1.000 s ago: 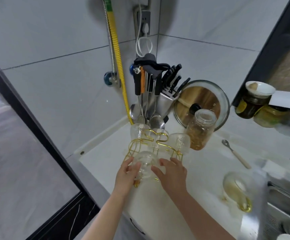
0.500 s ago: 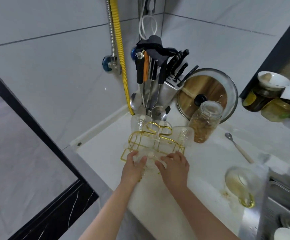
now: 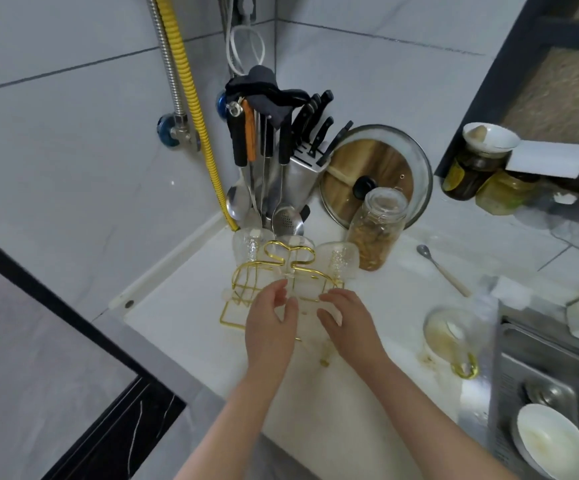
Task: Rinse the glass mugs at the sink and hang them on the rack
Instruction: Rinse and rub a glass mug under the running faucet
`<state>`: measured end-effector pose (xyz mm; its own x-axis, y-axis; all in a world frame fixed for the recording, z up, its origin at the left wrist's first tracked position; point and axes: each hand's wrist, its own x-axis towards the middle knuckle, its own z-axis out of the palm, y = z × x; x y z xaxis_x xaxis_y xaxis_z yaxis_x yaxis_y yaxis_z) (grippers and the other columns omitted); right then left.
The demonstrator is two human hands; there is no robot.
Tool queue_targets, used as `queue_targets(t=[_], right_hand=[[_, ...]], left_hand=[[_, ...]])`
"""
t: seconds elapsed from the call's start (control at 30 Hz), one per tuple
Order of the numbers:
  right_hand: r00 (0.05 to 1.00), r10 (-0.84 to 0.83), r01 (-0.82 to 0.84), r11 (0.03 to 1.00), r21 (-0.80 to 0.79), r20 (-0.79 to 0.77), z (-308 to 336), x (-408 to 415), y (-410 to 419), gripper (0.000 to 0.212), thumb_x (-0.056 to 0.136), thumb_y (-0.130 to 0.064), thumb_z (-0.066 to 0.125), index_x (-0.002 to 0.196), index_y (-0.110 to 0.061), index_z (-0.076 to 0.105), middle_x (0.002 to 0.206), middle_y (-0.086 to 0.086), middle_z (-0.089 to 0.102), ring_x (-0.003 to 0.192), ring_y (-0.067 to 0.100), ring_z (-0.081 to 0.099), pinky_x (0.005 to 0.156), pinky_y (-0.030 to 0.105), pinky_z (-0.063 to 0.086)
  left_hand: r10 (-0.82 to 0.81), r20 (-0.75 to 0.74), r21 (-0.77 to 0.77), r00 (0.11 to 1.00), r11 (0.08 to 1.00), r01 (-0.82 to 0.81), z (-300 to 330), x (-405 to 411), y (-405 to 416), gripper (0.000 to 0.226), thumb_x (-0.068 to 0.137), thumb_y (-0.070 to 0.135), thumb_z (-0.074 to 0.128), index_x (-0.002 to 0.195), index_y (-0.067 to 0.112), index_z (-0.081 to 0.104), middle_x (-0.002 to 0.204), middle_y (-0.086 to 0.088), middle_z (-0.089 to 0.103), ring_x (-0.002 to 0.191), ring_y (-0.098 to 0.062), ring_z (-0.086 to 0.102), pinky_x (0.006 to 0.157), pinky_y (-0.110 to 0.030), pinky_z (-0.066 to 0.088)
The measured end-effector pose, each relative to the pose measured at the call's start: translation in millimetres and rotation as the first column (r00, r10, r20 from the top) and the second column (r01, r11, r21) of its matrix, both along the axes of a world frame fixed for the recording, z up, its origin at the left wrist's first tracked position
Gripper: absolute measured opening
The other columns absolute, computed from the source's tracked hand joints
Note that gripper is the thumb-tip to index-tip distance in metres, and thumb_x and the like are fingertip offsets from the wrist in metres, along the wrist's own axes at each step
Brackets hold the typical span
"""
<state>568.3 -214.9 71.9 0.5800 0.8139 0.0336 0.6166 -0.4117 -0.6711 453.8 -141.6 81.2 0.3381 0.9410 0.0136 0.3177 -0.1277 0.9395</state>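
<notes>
Reaching over the gold wire rack [image 3: 274, 271], both hands hide much of its near side, and a clear mug [image 3: 307, 299] between them is hard to make out: only a pale, glassy shape shows at the front of the rack, its handle and rim unclear. The left hand [image 3: 270, 323] has its fingers loosely curved toward that mug, thumb up beside it; whether it truly grips the glass cannot be told. The right hand [image 3: 347, 320] lies with fingers bent down over the mug's other side, and its hold is likewise unclear.

Two more mugs hang at the far side of the rack, a left one [image 3: 251, 245] and a right one [image 3: 338, 259], both transparent with a bumpy, textured surface. A third rim shows faintly between them, behind the rack's looped top.

The rack stands on the white tabletop [image 3: 177, 327]. Behind it is a utensil holder [image 3: 267, 174] with ladles and knives, and to the right of that a jar [image 3: 376, 226] in front of a glass lid [image 3: 378, 171]. Right of the rack lie a spoon [image 3: 442, 270] and, nearer, a glass mug with a gold handle [image 3: 454, 341], blurred and stained. Further right, the sink [image 3: 540, 386] is cut off by the frame edge, with a white bowl [image 3: 554, 441] in it.
</notes>
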Motion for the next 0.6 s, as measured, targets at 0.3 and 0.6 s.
queue_targets(t=[0.3,0.6], right_hand=[[0.946,-0.236,0.254,0.966,0.056,-0.221,19.9,41.3,-88.4,0.029,0.091,-0.014,0.061,0.12,-0.014,0.062,0.105,-0.005,0.065,0.091,0.002,0.06,0.079,-0.001,0.039],[0.872,-0.454,0.447,0.891,-0.081,-0.184,-8.1,89.3,-192.0,0.023,0.092,-0.018,0.061,0.114,-0.016,0.066,0.101,-0.001,0.069,0.096,0.014,0.064,0.072,0.011,0.04]], left_hand=[[-0.338,-0.047,-0.028,0.94,0.941,0.337,-2.9,50.1,-67.0,0.017,0.088,0.024,0.062,0.103,0.026,0.068,0.086,0.014,0.067,0.076,0.003,0.06,0.076,-0.018,0.048],[-0.535,-0.202,-0.094,0.82,0.844,0.528,-39.1,106.3,-137.4,0.013,0.087,0.031,0.062,0.099,0.028,0.067,0.085,0.011,0.067,0.078,-0.005,0.063,0.079,-0.023,0.05]])
